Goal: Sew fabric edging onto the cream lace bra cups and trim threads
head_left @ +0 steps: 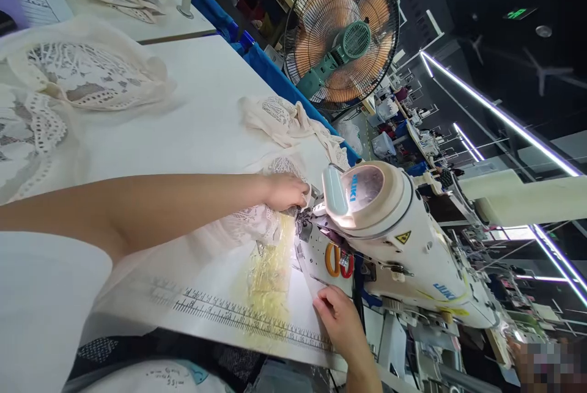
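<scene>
- So we've got a pale cream lace piece (pixel 254 225), kinda bunched up and rumpled around mid-frame
- Plus we're seeing a skinny white strip (pixel 309 277), pretty straight, slanting just below centre

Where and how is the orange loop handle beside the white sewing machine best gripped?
Probably pinch the orange loop handle by its person-facing rim, which lies exposed; the red loop handle sits close behind. Come from the person's right, since the needle end of the white sewing machine lies left.
</scene>
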A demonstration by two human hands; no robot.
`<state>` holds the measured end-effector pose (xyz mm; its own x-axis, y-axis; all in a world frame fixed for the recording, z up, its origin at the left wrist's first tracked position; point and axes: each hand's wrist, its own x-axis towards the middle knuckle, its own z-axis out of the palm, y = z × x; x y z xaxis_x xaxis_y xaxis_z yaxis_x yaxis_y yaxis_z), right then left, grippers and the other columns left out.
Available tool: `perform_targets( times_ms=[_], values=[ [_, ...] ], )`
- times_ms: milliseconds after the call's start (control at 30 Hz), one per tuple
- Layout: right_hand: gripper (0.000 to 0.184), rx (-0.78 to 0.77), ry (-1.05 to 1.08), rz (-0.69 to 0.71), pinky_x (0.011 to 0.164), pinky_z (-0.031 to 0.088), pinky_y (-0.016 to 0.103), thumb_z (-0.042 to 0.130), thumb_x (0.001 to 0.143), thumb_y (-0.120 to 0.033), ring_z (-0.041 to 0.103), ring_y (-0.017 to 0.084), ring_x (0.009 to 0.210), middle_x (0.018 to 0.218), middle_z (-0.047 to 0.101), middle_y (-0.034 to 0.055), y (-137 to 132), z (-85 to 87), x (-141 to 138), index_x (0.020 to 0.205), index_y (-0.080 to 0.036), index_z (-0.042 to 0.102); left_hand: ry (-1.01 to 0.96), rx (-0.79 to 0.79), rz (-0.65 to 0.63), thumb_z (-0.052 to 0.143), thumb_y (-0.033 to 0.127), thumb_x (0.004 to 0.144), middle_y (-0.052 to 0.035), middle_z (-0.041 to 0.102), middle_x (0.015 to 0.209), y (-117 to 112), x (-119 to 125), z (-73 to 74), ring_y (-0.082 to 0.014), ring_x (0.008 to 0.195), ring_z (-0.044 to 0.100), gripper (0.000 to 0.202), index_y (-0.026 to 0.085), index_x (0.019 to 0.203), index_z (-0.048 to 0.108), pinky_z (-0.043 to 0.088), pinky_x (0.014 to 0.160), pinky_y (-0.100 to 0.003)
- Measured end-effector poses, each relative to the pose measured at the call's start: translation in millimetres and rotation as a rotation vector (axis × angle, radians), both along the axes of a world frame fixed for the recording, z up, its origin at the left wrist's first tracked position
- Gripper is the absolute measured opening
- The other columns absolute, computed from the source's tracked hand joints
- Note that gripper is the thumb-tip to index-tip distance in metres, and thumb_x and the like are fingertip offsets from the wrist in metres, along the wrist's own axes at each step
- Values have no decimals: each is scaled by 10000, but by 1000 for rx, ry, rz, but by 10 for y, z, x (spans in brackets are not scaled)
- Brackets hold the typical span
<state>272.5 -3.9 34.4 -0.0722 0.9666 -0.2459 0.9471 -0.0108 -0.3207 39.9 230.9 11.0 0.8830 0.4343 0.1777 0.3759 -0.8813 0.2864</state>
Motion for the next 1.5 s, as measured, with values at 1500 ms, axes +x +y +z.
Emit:
perform_targets(
  times_ms=[1500],
  values=[
    [248,193,21,-28,621,453,267,445,891,-331,578,173,672,715,621,32,155,-2,-357,719,-205,572,-92,-259,-62,644,232,872,-86,644,1305,148,39,-152,-278,1233,555,226,201,1085,712,444,1015,-505]
  ],
)
